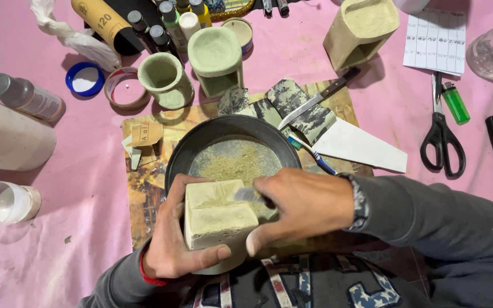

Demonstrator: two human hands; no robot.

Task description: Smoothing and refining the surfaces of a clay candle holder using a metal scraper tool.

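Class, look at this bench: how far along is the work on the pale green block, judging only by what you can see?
Done: dust lies in the dark pan, so some scraping has happened. In hand: the left hand grips the pale green block over the pan while the right hand works a small blurred tool across its top. Left: the block's faces look rough; the knife, toothbrush and three similar pieces wait behind.

- A table is covered by a pink cloth [87, 194].
- A worn printed board [144, 188] is laid at its middle.
- Black scissors [441, 137] and a green lighter [455, 102] are placed to the right.
- A tape roll [125, 88], a blue lid [85, 78] and a grey-capped bottle [25, 96] are seen to the left.
- A printed paper sheet [436, 40] is laid at the far right.
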